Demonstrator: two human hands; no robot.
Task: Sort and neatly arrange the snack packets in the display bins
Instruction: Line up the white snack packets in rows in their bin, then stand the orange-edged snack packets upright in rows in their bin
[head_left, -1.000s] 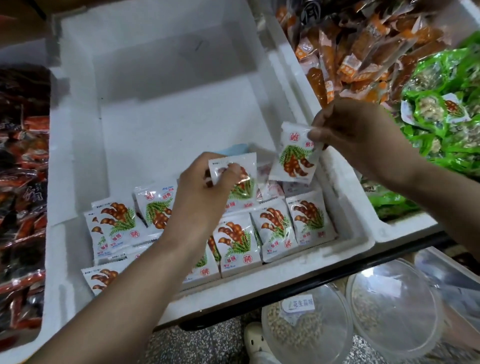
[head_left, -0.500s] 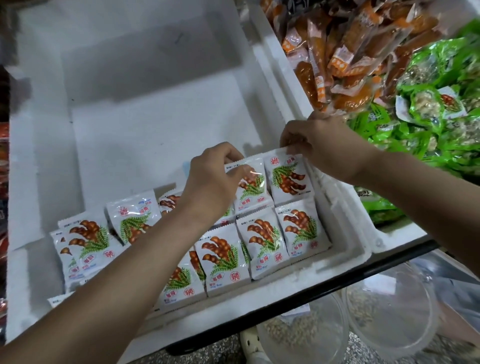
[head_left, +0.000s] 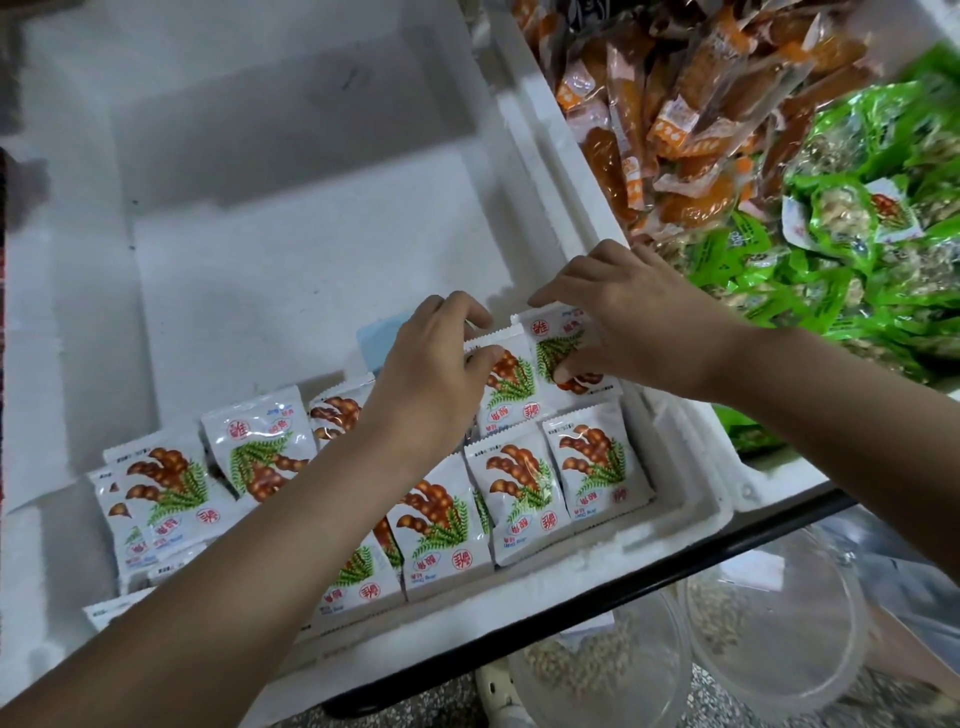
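A white foam bin (head_left: 291, 270) holds several white snack packets printed with brown pods and green leaves, lined up along its near wall (head_left: 524, 488). My left hand (head_left: 431, 374) pinches the top edge of one packet (head_left: 506, 387) in the second row. Beside it, my right hand (head_left: 628, 322) holds another packet (head_left: 558, 338) against the bin's right wall, thumb on its face and fingers over its top edge. Both packets lie down in the bin, side by side.
A neighbouring foam bin on the right holds orange packets (head_left: 691, 119) at the back and green packets (head_left: 852, 249) nearer. Two clear plastic lids (head_left: 769, 613) over grain tubs sit below the shelf edge. A pale blue item (head_left: 379, 338) lies on the bin floor behind my left hand.
Both hands have lowered their packets from the air into the bin and set them next to each other in the second row. The camera view has shifted slightly.
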